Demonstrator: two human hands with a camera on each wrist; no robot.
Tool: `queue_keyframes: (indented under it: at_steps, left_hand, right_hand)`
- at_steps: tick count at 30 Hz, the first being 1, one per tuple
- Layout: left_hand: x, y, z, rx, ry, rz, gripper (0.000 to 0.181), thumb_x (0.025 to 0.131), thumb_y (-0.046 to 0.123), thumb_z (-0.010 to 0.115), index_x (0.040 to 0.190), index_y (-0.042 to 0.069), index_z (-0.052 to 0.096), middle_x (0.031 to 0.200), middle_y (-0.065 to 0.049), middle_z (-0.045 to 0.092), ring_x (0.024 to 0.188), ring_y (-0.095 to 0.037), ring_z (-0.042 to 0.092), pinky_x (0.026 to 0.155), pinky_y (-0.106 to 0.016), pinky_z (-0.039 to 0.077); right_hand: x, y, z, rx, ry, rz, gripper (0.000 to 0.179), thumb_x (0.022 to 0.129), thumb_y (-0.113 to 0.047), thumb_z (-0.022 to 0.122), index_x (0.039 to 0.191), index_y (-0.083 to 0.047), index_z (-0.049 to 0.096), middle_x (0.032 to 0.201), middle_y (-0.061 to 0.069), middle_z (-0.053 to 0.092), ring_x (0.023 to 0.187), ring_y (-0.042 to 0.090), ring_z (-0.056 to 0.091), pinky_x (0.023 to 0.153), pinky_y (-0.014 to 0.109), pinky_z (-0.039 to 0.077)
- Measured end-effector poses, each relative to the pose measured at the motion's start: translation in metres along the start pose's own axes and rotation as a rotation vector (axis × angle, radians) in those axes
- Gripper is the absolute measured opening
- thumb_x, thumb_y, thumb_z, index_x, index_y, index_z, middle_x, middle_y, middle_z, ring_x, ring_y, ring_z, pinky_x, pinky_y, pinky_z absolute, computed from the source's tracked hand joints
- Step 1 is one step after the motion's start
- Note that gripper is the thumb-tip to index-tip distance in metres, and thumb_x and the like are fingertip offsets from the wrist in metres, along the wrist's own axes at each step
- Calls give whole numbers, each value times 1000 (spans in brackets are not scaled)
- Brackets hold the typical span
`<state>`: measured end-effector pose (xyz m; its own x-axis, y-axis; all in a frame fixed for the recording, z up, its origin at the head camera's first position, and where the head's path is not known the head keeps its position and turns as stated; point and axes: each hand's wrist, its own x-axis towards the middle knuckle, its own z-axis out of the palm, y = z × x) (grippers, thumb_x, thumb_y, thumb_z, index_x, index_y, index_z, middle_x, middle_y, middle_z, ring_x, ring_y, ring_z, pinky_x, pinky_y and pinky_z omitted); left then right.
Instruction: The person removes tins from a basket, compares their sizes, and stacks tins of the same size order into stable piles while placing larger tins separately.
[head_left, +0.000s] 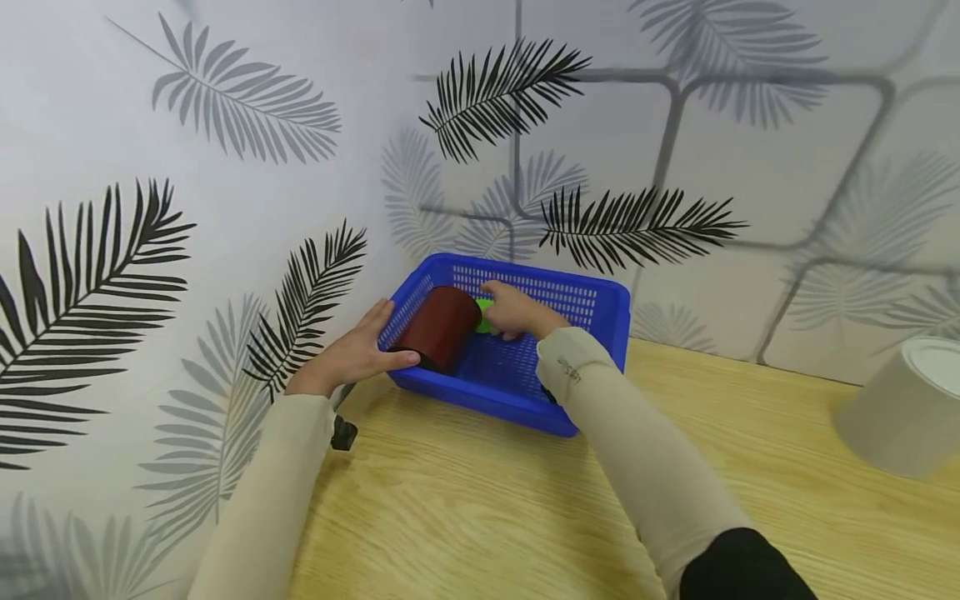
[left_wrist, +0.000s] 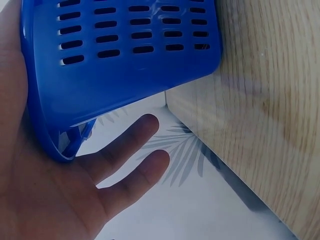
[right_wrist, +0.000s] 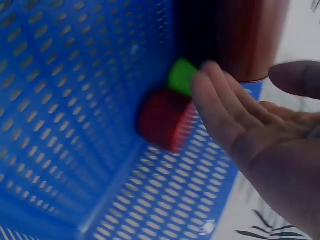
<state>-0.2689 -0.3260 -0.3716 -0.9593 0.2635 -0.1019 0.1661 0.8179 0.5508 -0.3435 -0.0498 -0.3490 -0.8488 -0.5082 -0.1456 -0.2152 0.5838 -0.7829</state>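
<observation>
A blue perforated plastic basket (head_left: pixel 487 408) stands on the table by the wall. My left hand (head_left: pixel 352 354) rests on its left corner, thumb over the front rim. Two fingers (left_wrist: pixel 137 175) show extended beyond the rim in the left wrist view. Inside the basket, a large dark red cylinder (head_left: pixel 442 329) lies tilted at the left. My right hand (head_left: pixel 517 312) reaches in beside a green object (head_left: pixel 483 317), partly hidden. In the right wrist view its fingers are extended, thumb apart, holding nothing visible. A small red cup-shaped object (right_wrist: pixel 162 120) lies next to the green one, blurred.
A whitish bucket-like container (head_left: pixel 900 408) stands on the wooden table (head_left: pixel 420 500) at the right. The wall (head_left: pixel 465 192) with leaf patterns rises right behind the basket and along its left. A small black object (head_left: pixel 344 434) shows by my left wrist.
</observation>
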Motion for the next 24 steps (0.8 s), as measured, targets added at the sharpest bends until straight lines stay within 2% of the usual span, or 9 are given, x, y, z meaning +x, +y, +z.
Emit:
queue_keyframes:
  at_steps: [2, 4, 7, 9, 13, 17, 24]
  left_hand:
    - [-1, 1, 0, -12, 2, -9, 118, 86, 67, 68, 163, 11, -3, 169, -11, -9, 153, -33, -4, 118, -60, 11]
    - [-2, 2, 0, -26, 1, -13, 119, 86, 67, 68, 163, 12, -3, 169, -11, -9, 153, -33, -5, 118, -60, 11]
    - [-2, 2, 0, -42, -1, -13, 119, 85, 68, 68, 163, 13, -3, 169, -9, -10, 153, -31, -5, 118, -61, 12]
    - [-2, 3, -2, -46, 4, -10, 120, 85, 68, 69, 163, 14, -3, 169, -9, -9, 153, -31, -5, 118, -61, 12]
    - [-1, 4, -2, -35, 8, -11, 120, 84, 69, 69, 163, 14, -3, 169, -9, -9, 153, -31, -4, 118, -60, 13]
    - [0, 5, -2, -26, 12, -17, 119, 84, 69, 68, 164, 16, -3, 169, -8, -8, 153, -31, -3, 118, -60, 14]
    - [-1, 4, 0, -20, 19, -24, 118, 86, 65, 70, 163, 12, -1, 169, -10, -7, 153, -34, -1, 118, -60, 13]
  right_hand:
    - [3, 4, 2, 41, -71, 76, 69, 97, 4, 42, 161, -3, 18, 112, 23, 59, 81, 29, 62, 78, 45, 57]
    - [6, 9, 4, 60, -136, 120, 72, 98, 4, 41, 163, -7, 13, 127, 27, 57, 100, 37, 67, 85, 50, 57]
    - [10, 15, 6, 105, -216, 163, 75, 98, 6, 39, 164, -14, 10, 133, 33, 54, 111, 46, 64, 87, 54, 55]
    - [14, 17, 7, 139, -238, 169, 75, 98, 7, 39, 164, -17, 12, 132, 35, 54, 110, 48, 63, 87, 55, 55]
    - [13, 20, 5, 219, -239, 141, 63, 105, -3, 43, 160, -18, 15, 130, 38, 54, 109, 51, 63, 88, 58, 53]
    - [12, 19, 4, 329, -219, 89, 55, 109, -17, 46, 154, -15, 16, 134, 41, 50, 117, 53, 58, 95, 61, 49]
    - [16, 14, 10, 422, -150, 7, 44, 106, -21, 54, 138, -7, 28, 145, 30, 39, 124, 54, 51, 99, 62, 45]
